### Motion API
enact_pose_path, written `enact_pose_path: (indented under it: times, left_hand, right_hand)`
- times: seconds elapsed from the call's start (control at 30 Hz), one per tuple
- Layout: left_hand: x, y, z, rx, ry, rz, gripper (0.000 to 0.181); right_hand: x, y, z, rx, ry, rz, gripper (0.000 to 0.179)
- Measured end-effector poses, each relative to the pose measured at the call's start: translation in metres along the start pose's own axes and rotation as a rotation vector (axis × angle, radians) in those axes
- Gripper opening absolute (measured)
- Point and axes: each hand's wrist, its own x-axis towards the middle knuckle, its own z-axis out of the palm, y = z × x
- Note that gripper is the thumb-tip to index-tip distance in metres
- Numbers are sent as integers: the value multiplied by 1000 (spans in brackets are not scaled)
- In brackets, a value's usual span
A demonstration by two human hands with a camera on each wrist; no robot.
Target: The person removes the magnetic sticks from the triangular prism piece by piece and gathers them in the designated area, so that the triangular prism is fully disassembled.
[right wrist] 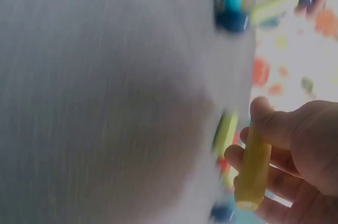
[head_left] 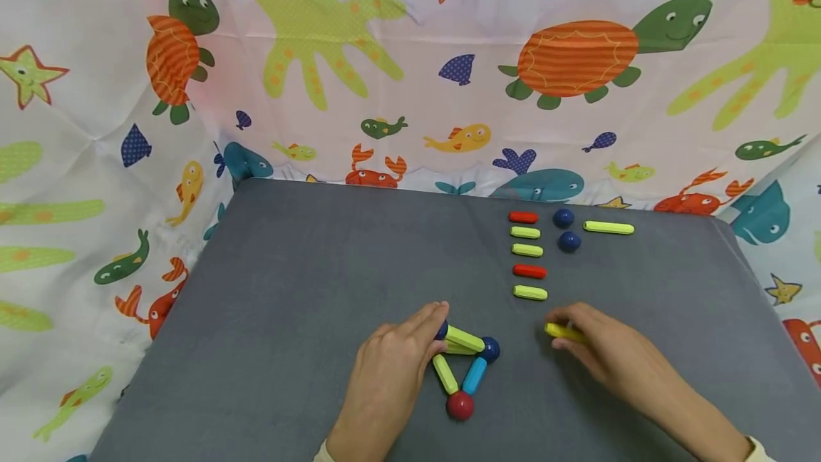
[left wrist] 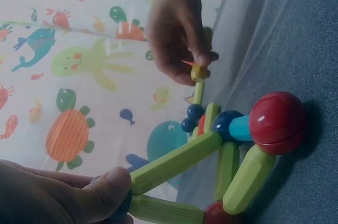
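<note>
My left hand (head_left: 391, 369) pinches a dark blue ball (left wrist: 124, 208) at the raised top of a frame of magnetic sticks and balls. Light-green sticks (head_left: 445, 374) and a light-blue stick (head_left: 474, 376) join a red ball (head_left: 460, 406) in front and a blue ball (head_left: 490, 349) at the right. Another red ball (left wrist: 219, 213), hidden behind the left hand in the head view, shows in the left wrist view. Over the table to the right of the frame, my right hand (head_left: 622, 355) holds a yellow stick (head_left: 564, 332) between thumb and fingers, apart from the frame.
Short red sticks (head_left: 529, 271) and light-green sticks (head_left: 527, 250) lie in a column farther back on the grey table (head_left: 308, 269). Beside them are two blue balls (head_left: 569, 242) and a longer light-green stick (head_left: 608, 228). A printed cloth (head_left: 398, 20) hangs behind.
</note>
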Motion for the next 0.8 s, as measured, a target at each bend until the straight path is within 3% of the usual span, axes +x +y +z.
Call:
enact_pose_path:
  times: [0.2, 0.4, 0.63, 0.8]
  left_hand:
    - [0, -2, 0, -7, -14, 3, 54]
    - [0, -2, 0, -5, -8, 5, 54]
    - [0, -2, 0, 2, -17, 4, 54]
    - [0, -3, 1, 3, -11, 11, 54]
  right_hand:
    - [9, 60, -7, -72, 77, -38, 38]
    - [24, 106, -13, -101, 152, -17, 38]
    - [41, 134, -15, -104, 178, 26, 36]
    - [52, 146, -17, -86, 151, 93, 34]
